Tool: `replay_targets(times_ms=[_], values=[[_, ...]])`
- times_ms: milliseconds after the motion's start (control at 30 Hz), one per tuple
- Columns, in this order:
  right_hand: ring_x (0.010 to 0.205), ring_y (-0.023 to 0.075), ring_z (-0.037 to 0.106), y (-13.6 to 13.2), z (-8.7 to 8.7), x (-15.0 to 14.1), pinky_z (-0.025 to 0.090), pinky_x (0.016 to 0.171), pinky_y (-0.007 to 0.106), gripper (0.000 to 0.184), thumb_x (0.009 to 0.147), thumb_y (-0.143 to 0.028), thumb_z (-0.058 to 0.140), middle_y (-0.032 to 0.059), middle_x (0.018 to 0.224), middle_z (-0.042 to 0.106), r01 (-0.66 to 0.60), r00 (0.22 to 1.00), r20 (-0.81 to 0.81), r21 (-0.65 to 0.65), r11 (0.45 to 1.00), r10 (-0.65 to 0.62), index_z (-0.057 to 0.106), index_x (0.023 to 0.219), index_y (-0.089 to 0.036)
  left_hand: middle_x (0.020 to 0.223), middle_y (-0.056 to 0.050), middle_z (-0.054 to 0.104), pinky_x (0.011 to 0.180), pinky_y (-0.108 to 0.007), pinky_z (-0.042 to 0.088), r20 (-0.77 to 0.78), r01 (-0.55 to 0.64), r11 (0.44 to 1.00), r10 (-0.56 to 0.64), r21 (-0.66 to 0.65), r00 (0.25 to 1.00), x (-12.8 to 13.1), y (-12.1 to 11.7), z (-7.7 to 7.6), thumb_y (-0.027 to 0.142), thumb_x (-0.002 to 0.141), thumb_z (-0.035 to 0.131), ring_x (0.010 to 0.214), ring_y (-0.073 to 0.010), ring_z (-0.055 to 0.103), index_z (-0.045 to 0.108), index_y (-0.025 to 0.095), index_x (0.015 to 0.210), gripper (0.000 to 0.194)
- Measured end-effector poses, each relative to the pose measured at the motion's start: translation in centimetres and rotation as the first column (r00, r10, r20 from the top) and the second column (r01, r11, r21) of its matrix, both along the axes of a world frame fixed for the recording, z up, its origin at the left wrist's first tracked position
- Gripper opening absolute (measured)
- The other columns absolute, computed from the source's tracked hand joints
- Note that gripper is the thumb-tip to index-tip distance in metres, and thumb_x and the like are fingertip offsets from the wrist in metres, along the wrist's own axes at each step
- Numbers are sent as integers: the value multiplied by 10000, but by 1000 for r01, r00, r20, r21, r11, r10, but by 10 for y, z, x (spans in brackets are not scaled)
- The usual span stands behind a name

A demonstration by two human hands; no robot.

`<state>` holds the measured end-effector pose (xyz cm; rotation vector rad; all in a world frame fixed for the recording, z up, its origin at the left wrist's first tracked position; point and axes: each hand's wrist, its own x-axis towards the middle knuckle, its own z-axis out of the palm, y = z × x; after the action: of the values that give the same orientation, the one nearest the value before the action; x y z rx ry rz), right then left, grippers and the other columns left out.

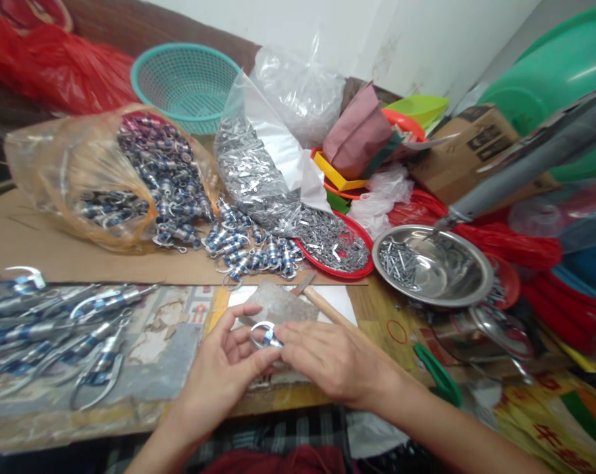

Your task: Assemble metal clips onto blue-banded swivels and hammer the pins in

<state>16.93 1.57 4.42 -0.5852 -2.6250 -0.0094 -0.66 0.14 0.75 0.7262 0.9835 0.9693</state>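
Observation:
Between my two hands is a small metal hook clasp (pixel 267 337) with a curved silver arm and a blue band. My right hand (pixel 330 359) pinches its right end, the fingers pressed together over it. My left hand (pixel 216 368) curls around the other side, its thumb at the clasp's lower edge; part of its grip is hidden. Just behind them lies a grey stone block (pixel 282 304) on white paper. A hammer (pixel 322 306) with a wooden handle rests beside the block, partly covered by my right hand.
Finished-looking clasps (pixel 45 336) are spread at left. More spill from an orange-tinted plastic bag (pixel 65 171). Small metal strips fill a clear bag (pixel 248 164) and a red plate (pixel 361 266). A steel bowl (pixel 456 263) holds pins; a green-handled tool (pixel 438 378) lies right.

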Motion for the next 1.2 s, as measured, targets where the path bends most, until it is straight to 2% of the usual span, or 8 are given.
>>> replay_targets(times_ms=[100,167,267,400,500,733,1033,1200], values=[[1053,169,601,-5,-10,12,510,894,304,299,891,-67,337,111,1074,664,64,991,-112,-121,991,-77,536,1110,-106,720,17,660,577,-242,537,-16,-3,1000,3,-9,1000,1,0,0,222,605,774,656,-150,648,398,205,1096,619],[1096,169,570,-7,-20,26,493,917,334,351,883,-78,355,104,1130,630,285,925,-200,-193,939,-322,481,1201,-151,722,25,643,579,-250,541,-37,-6,1000,5,-22,999,1,0,-1,230,598,779,679,-165,659,402,212,1097,626],[1002,253,600,-5,-36,51,513,820,413,345,856,-229,491,128,1074,623,665,720,-34,-249,704,-693,510,1195,-165,742,25,625,595,-267,548,-64,-7,999,5,-37,998,0,0,-2,250,584,786,718,-189,671,411,219,1103,641],[802,211,626,-4,-44,71,516,696,336,228,843,-280,513,64,876,630,727,672,246,-396,561,-698,601,1028,-181,751,12,629,582,-265,546,-97,-19,1000,16,-25,995,0,1,-3,268,571,789,709,-191,668,420,214,1108,654],[841,193,618,-11,-28,68,507,715,298,190,842,-245,519,59,919,628,665,693,77,-455,593,-717,585,1009,-184,747,9,633,594,-258,543,-111,-20,1000,18,-16,994,0,1,-3,274,571,790,702,-178,661,427,206,1106,650],[978,178,613,-46,14,51,514,780,264,599,823,-41,485,47,1122,618,458,846,-179,-238,856,-503,375,1344,-315,751,-1,670,660,-257,536,-112,-28,999,26,-15,993,0,2,-2,266,568,793,727,-178,673,429,207,1107,653],[961,167,624,-61,-7,51,527,781,263,587,827,-22,418,59,1090,641,441,880,-55,-269,856,-471,374,1356,-275,713,32,655,663,-243,531,-108,-27,1000,26,-13,994,3,3,-1,236,562,797,687,-155,675,426,210,1111,663],[874,170,654,-46,-22,67,546,716,241,361,841,-194,525,64,1003,670,568,744,-142,-380,730,-653,566,1199,-216,765,3,671,678,-278,544,-143,-70,997,71,13,987,-11,-4,15,275,580,784,741,-192,680,458,219,1107,622]])
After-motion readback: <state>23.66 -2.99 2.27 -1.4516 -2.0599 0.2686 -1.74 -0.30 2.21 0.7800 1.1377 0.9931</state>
